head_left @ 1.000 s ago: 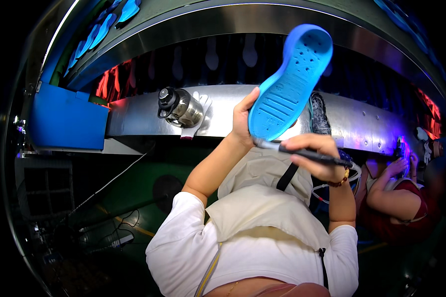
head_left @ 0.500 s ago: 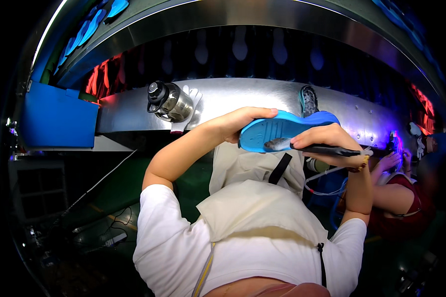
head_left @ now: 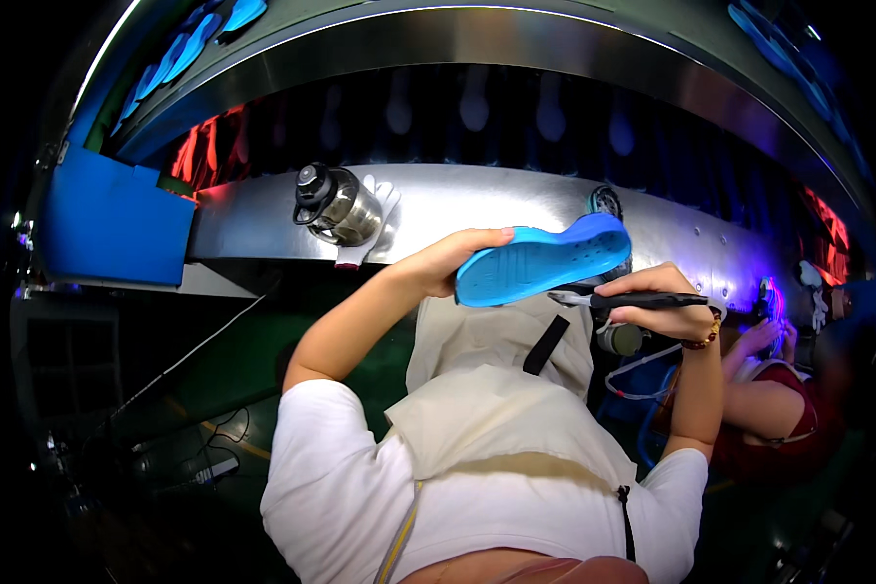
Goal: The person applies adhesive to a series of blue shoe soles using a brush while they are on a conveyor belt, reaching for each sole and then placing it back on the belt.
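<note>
A blue shoe sole (head_left: 545, 265) is held up in front of the steel bench, its hollow, ribbed side facing me. My left hand (head_left: 457, 258) grips it at the heel end, thumb over the upper edge. In my right hand (head_left: 660, 287) is a brush (head_left: 642, 301) with a black handle, held between thumb and fingers like a pen. The pale bristle end points left, just below the sole's lower edge; whether it touches the sole I cannot tell.
On the steel bench (head_left: 457, 195) stand a dark see-through bottle (head_left: 346, 214), white gloves (head_left: 383, 209) and a dark oval thing (head_left: 605, 201). A round greenish container (head_left: 621, 339) sits below my right hand. A blue box (head_left: 117, 219) is at left; a co-worker (head_left: 788, 389) sits at right.
The brush has come off the sole's inner face and moved right, below its edge. The sole has shifted left and slightly down, its right end tilted differently.
</note>
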A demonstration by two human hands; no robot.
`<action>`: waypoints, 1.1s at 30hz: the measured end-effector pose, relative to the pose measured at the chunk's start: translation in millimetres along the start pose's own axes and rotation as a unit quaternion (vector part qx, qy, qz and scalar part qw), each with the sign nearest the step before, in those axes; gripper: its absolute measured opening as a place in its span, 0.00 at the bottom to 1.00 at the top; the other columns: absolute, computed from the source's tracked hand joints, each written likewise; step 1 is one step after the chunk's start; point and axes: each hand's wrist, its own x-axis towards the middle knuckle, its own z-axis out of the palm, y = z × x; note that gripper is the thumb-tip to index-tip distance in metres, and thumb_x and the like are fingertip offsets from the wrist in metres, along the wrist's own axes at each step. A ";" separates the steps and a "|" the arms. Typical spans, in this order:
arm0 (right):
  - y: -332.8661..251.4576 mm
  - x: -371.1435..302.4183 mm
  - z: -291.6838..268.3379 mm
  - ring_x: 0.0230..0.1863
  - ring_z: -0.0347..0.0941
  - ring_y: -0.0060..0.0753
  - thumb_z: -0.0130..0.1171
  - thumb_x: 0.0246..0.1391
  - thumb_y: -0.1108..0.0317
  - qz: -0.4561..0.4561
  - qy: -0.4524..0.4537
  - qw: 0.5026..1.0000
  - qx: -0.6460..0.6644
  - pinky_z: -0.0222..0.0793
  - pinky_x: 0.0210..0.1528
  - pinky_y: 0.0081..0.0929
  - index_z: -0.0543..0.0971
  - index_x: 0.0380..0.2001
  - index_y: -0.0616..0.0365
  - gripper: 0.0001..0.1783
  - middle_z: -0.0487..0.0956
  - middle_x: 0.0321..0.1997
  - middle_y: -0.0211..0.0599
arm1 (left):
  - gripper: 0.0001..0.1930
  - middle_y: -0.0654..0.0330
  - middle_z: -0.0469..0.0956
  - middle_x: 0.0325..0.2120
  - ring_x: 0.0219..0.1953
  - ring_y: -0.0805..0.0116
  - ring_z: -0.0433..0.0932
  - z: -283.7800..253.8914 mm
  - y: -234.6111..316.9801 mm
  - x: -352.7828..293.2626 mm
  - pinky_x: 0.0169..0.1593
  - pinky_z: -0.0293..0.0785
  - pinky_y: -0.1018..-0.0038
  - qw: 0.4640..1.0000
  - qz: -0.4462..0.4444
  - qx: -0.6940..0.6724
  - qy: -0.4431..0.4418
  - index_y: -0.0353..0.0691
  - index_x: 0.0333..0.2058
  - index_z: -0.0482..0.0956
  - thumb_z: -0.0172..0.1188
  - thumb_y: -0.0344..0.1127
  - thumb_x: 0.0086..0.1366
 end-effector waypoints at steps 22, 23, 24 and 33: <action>93.7 -16.8 66.4 0.14 0.61 0.17 0.49 0.54 0.68 -0.153 0.411 0.770 0.463 0.57 0.17 0.11 0.71 0.39 0.69 0.14 0.75 0.40 0.51 | 0.32 0.44 0.62 0.51 0.49 0.47 0.68 2.5 98.3 -26.2 0.46 0.69 0.51 0.900 0.415 -0.116 -0.070 0.36 0.57 0.54 0.31 0.55 0.61; 101.5 -17.8 68.7 0.14 0.61 0.17 0.49 0.54 0.68 -0.145 0.422 0.767 0.461 0.57 0.17 0.12 0.71 0.40 0.68 0.14 0.75 0.41 0.51 | 0.33 0.44 0.60 0.53 0.51 0.47 0.66 -3.8 122.5 -25.8 0.48 0.68 0.51 0.873 0.468 -0.109 -0.089 0.36 0.57 0.52 0.30 0.55 0.61; 105.2 -19.1 71.2 0.14 0.61 0.17 0.49 0.54 0.68 -0.130 0.414 0.766 0.475 0.57 0.17 0.12 0.71 0.40 0.67 0.13 0.75 0.41 0.50 | 0.32 0.46 0.61 0.52 0.52 0.50 0.65 -16.2 145.0 -20.2 0.49 0.67 0.53 0.838 0.514 -0.161 -0.091 0.37 0.57 0.53 0.32 0.55 0.61; 135.8 -18.2 70.4 0.16 0.60 0.18 0.43 0.58 0.64 -0.074 0.360 0.764 0.531 0.57 0.20 0.16 0.68 0.45 0.63 0.16 0.75 0.37 0.36 | 0.17 0.50 0.72 0.29 0.36 0.53 0.73 -75.2 253.1 82.1 0.42 0.68 0.62 0.376 0.546 0.323 0.676 0.32 0.34 0.72 0.53 0.41 0.50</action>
